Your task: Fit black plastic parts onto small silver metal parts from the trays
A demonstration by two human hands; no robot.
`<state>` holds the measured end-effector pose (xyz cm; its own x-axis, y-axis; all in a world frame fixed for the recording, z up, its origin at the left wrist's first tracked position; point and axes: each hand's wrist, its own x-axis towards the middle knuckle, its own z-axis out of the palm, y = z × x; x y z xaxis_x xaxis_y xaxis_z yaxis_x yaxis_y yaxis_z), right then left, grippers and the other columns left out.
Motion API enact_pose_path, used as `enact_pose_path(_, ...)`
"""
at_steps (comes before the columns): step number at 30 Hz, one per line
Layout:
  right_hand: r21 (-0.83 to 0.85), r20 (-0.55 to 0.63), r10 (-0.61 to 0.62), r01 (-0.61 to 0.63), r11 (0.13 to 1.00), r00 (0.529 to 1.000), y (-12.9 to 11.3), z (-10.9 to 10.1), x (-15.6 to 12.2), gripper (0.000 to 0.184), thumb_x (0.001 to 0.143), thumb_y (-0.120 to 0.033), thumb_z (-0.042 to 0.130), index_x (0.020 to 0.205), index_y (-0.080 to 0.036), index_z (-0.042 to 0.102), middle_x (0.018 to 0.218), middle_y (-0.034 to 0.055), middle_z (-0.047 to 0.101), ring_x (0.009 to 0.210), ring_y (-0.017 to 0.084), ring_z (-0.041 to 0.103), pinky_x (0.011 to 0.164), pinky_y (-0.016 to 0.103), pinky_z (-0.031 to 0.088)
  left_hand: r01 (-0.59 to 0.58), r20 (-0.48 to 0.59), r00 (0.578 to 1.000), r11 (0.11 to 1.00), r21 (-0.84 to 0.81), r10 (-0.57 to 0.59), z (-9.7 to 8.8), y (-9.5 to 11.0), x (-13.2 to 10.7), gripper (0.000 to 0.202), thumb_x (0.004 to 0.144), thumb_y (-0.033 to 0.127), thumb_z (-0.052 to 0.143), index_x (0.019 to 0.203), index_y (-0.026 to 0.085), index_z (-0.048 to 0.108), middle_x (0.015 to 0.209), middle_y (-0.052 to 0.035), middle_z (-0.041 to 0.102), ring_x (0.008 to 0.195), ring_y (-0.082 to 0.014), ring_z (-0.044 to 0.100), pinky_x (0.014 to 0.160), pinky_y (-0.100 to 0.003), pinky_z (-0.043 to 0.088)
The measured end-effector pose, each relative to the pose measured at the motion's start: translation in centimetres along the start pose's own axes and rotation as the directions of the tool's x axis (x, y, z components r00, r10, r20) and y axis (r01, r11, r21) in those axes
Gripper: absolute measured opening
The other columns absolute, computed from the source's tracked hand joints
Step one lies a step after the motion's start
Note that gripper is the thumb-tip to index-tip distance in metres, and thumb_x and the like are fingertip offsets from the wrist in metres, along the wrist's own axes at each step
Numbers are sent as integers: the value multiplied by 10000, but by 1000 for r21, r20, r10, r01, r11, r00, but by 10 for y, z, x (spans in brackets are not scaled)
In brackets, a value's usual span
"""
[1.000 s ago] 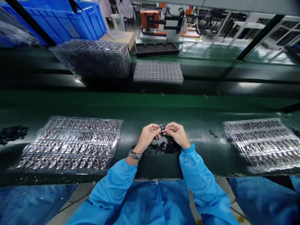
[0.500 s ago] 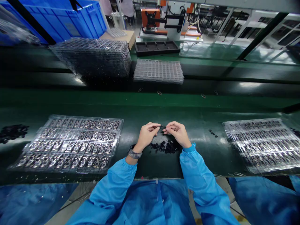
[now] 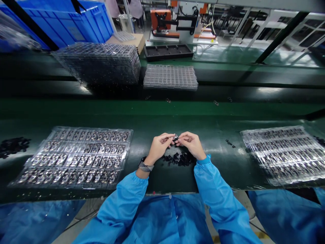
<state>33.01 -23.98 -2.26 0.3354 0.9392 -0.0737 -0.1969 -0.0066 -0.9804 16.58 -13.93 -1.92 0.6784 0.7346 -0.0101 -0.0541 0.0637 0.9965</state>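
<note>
Between my fingertips is a small dark electronic module with shiny metal spots. My left hand pinches it from the left, thumb and forefinger together. My right hand is closed at its right edge, fingertips pressed against it; whether they also hold a smaller piece is hidden. Just below the hands lies a loose pile of small black pieces on the green work surface. To the left, a clear plastic tray carries rows of similar modules, with a few bare pockets in its second row.
Another filled clear tray lies at the right, near a few small dark parts. Black pieces are heaped at far left. Behind stand stacked clear trays, a lower tray stack, a black tray and a blue bin.
The module between my fingers has turned from nearly edge-on to showing its shiny face. My fingertips have come closer together. Small parts on the far belt have shifted slightly left.
</note>
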Motion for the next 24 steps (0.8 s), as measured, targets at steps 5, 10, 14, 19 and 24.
enact_pose_path(5,-7,-5,4,-4,1000,1000,0,0,0,351,761,-485,862,887,-207,690,790,51,784,729,225,766,728,365,630,81,14,997,996,-37,-81,1,-5,0,434,854,377,750,1202,119,736,800,-69,745,696,-172,689,635,-280,544)
enact_pose_path(10,-13,-5,-7,7,1000,1000,2,0,1,315,773,-450,857,887,-203,697,780,48,784,743,226,768,721,360,634,95,24,995,995,-41,-94,3,-4,0,466,829,393,773,1197,111,723,801,-76,756,706,-181,704,624,-272,535)
enact_pose_path(14,-4,-10,-7,7,1000,1000,2,0,1,298,779,-434,858,888,-208,698,775,45,784,746,227,769,745,366,634,99,41,994,995,-23,-98,2,-2,0,456,827,379,772,1184,99,724,756,-71,745,693,-183,704,623,-269,534)
enact_pose_path(19,3,0,5,-5,1000,1000,2,0,1,331,775,-440,864,910,-205,673,784,46,789,731,218,768,741,359,624,94,49,994,996,7,-94,0,-2,-1,463,823,395,779,1180,104,730,757,-71,739,681,-183,699,620,-275,540)
enact_pose_path(24,24,4,33,-33,999,999,2,-2,0,377,764,-431,875,958,-211,639,771,31,781,701,205,755,719,341,605,74,79,994,996,43,-77,-1,-1,-2,414,843,361,759,1185,129,742,794,-67,743,691,-176,697,648,-279,547)
